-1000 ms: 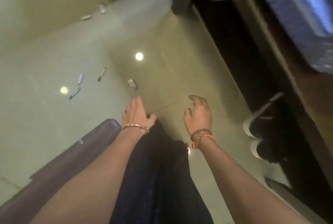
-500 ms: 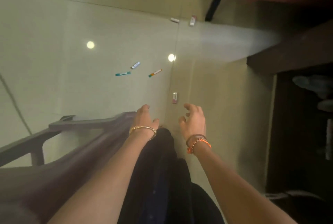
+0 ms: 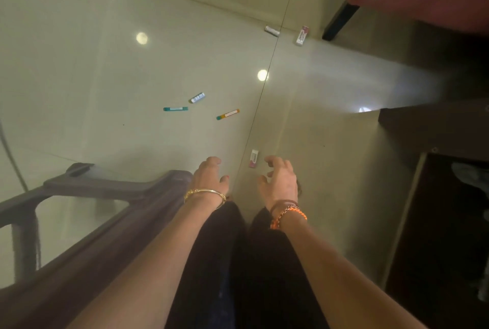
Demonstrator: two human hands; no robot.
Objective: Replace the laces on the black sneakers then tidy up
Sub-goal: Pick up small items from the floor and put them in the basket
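Both my hands empty, apart, fingers loose: left hand (image 3: 209, 178), right hand (image 3: 280, 183) over floor (image 3: 105, 64). No sneakers or laces visible; progress can't be judged, small litter (image 3: 227, 114) remains.

The small tubes (image 3: 228, 114) scattered mid-frame are too small to identify. The dark chair (image 3: 100, 212) runs off the left edge. The dark recess (image 3: 449, 223) at right hides its contents.
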